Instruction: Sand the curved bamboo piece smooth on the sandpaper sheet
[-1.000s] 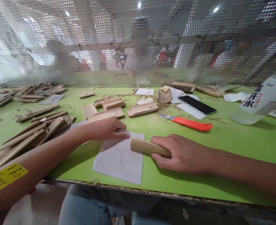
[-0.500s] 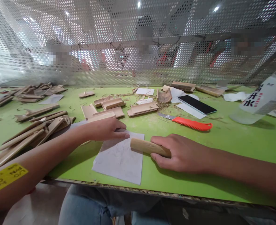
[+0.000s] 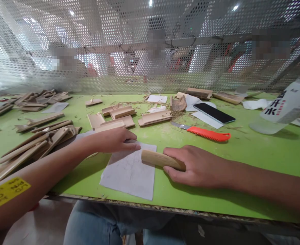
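My right hand (image 3: 194,166) is closed around one end of a pale, rounded bamboo piece (image 3: 157,159). The free end of the piece points left, over a sheet of white paper (image 3: 132,175) at the table's near edge. Across the top edge of that paper lies my left hand (image 3: 116,140), thumb and forefinger stretched out and apart, holding nothing that I can see; its other fingers are mostly hidden. Beyond my hands, a craft knife (image 3: 207,133) with an orange handle lies with its blade toward the left.
Split bamboo pieces are piled at the left (image 3: 35,144) and far left (image 3: 41,101); more, including a bamboo trough (image 3: 155,118), lie ahead. A phone (image 3: 213,113) rests on paper. A tilted plastic bottle (image 3: 275,115) is at right. Perforated mesh (image 3: 129,78) borders the green table's back.
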`<act>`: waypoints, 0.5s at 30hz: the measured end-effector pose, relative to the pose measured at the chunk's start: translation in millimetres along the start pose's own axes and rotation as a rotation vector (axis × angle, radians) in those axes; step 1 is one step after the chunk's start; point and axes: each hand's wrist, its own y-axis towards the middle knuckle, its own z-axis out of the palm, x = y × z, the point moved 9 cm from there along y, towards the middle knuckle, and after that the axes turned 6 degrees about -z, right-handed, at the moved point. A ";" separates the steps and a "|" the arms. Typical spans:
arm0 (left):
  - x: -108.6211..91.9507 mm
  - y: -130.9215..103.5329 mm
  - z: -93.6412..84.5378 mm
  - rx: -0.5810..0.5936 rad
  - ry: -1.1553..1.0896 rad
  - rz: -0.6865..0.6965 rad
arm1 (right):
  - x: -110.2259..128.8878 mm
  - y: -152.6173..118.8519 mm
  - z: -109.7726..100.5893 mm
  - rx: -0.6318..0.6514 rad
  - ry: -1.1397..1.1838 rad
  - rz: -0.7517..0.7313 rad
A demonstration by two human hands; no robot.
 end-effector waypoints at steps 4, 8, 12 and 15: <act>1.0 1.0 0.4 -0.001 0.010 0.001 | -1.1 -0.9 0.4 0.003 -0.002 0.004; 2.5 1.2 0.8 0.001 -0.006 0.003 | -1.3 -2.4 0.3 -0.002 0.010 -0.003; 1.2 1.0 0.1 -0.001 -0.010 0.005 | -1.3 -3.1 -0.1 -0.004 0.023 -0.001; -0.2 1.0 0.0 0.004 -0.001 -0.004 | -0.5 -2.9 0.0 -0.002 0.023 -0.005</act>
